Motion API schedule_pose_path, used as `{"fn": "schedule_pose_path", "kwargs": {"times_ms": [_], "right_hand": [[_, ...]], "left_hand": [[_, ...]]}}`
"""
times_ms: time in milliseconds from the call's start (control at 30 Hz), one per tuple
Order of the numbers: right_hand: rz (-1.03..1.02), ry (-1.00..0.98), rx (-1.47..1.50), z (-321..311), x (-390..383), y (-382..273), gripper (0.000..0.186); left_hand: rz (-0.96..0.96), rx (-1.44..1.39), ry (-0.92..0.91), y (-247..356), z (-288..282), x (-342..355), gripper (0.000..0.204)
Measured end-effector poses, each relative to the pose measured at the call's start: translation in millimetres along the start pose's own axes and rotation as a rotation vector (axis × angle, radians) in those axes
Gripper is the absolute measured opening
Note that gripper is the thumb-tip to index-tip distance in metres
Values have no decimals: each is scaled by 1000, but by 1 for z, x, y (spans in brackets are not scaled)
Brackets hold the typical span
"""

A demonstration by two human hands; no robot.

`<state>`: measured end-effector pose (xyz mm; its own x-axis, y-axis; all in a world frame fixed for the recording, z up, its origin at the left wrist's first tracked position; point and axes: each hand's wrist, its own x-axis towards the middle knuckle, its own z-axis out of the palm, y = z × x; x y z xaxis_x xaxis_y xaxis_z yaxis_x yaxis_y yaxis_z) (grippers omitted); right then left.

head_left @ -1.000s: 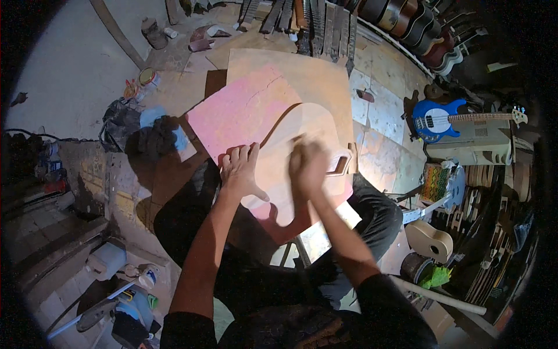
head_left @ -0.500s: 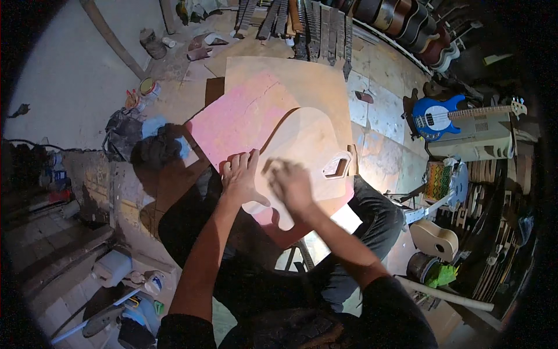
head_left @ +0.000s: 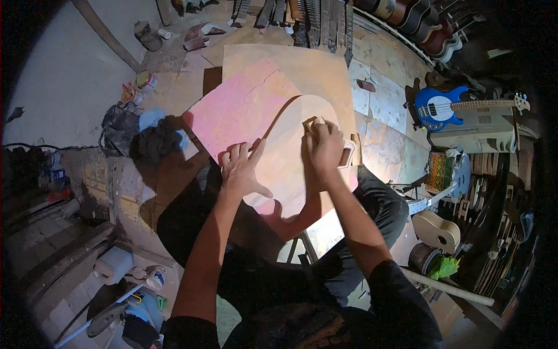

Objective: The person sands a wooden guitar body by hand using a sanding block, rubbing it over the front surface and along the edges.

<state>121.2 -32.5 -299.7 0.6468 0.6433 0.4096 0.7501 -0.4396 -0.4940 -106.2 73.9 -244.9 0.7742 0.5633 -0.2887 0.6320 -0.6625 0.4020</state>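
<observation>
A pale, unfinished wooden guitar body [head_left: 285, 151] with rounded outlines lies flat over my lap. A cut-out pocket [head_left: 346, 156] shows at its right edge. My left hand [head_left: 239, 171] rests at the body's left edge, fingers spread, thumb across the wood. My right hand [head_left: 325, 148] is closed on a small tan sanding block [head_left: 314, 121], pressed to the upper right part of the face. Only the block's far end shows beyond my fingers. Beneath the body are a pink board [head_left: 244, 104] and a larger tan board [head_left: 325, 72].
Several dark guitar necks [head_left: 319, 29] lie at the far edge. A blue bass guitar [head_left: 439, 109] rests at the right, above an unfinished acoustic guitar body [head_left: 436, 231]. A dark bag [head_left: 120, 125] and an opened tin [head_left: 145, 80] sit at the left.
My right hand has moved with the sanding block up and to the right across the guitar body. My left hand stays at the left edge, its fingers spread wider.
</observation>
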Motion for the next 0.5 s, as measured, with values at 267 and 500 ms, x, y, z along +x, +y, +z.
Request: {"fn": "schedule_pose_path", "kwargs": {"times_ms": [267,500], "right_hand": [[-246,-367,-8,-44,-14,-49,27],[-204,-487,-38,-81,-117,-49,41]], "left_hand": [[-13,-28,-5,-11,-1,-6,155],[-52,-21,-62,-6,-7,-5,153]]}}
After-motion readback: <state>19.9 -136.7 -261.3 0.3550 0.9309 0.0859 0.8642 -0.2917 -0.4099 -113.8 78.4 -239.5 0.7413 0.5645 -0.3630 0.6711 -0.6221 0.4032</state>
